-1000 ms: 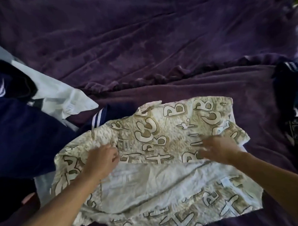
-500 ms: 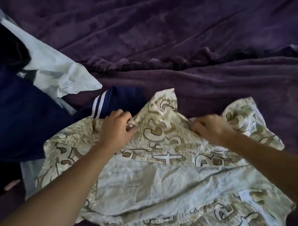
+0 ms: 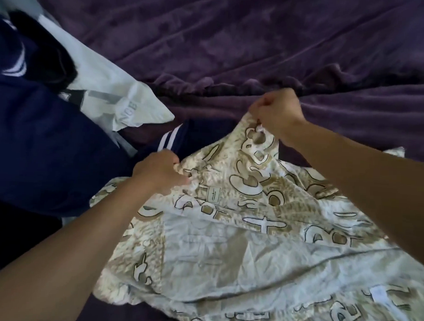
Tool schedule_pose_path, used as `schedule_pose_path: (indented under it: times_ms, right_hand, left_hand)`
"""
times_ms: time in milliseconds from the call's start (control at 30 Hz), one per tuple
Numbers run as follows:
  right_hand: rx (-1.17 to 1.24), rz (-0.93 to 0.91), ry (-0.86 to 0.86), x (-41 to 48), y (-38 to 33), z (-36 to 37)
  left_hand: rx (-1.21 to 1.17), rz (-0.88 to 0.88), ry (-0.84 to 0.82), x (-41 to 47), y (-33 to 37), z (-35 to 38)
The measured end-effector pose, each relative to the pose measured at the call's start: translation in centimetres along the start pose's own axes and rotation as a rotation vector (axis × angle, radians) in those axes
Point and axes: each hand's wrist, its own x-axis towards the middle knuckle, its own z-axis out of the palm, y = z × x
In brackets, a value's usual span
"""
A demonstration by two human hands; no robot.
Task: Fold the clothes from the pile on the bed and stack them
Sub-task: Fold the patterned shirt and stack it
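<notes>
A cream shirt printed with big tan letters point(image 3: 251, 233) lies spread on the purple bedspread point(image 3: 234, 41), wrinkled, with its paler inside face showing across the near half. The left grip point(image 3: 157, 171) is clamped on the shirt's far left edge, fingers curled and bunching the cloth just beside a small sewn label point(image 3: 214, 193). The right grip point(image 3: 276, 112) is closed in a fist round the shirt's far corner. It holds that corner up off the bed, so the cloth rises in a peak from the flat part of the shirt to the fingers. Both forearms reach over the shirt from its near side, the left crossing its left edge and the right its right side.

Left of the shirt sits the pile. A navy garment with white stripes point(image 3: 50, 154) is closest, and its striped cuff lies just beyond the shirt's far left edge, near the left grip. A white garment with grey lettering point(image 3: 126, 102) lies farther left and beyond that, partly on the navy one. Something black point(image 3: 53, 56) lies farther left again. I cannot tell what it is.
</notes>
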Motion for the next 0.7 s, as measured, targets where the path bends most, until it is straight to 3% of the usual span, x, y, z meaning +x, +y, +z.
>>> schedule_pose_path:
  times_ms: [67, 167, 267, 367, 467, 533, 633, 700]
  right_hand:
    - [0.173, -0.181, 0.102, 0.1, -4.1, -2.2]
    - [0.387, -0.318, 0.164, 1.6, -9.1, -4.6]
    - [0.194, -0.213, 0.121, 3.5, -9.2, -4.7]
    - [-0.094, -0.004, 0.148, 4.5, -4.3, -4.2]
    - [-0.07, 0.034, 0.16, 3.4, -0.2, -3.0]
    - [-0.066, 0.063, 0.058, 2.3, 1.6, -1.8]
    - [-0.258, 0.003, -0.016, 0.9, 3.7, -0.9]
    - [-0.378, -0.043, 0.01, 0.2, 4.5, -1.6]
  left_hand:
    - [-0.387, 0.072, 0.163, -0.3, -0.1, -1.6]
    - [-0.619, 0.19, 0.485, 0.3, -0.5, -4.3]
    - [-0.526, 0.108, 0.526, 2.4, -1.6, -4.9]
    - [-0.364, -0.025, 0.532, 4.1, -2.3, -4.8]
    - [-0.409, 0.025, 0.446, 5.5, -1.8, -4.4]
    - [-0.543, -0.017, 0.324, 6.2, -0.6, -4.5]
    - [-0.827, -0.114, 0.086, 7.2, 1.6, -5.0]
    - [-0.925, -0.058, -0.072, 7.4, 2.9, -5.6]
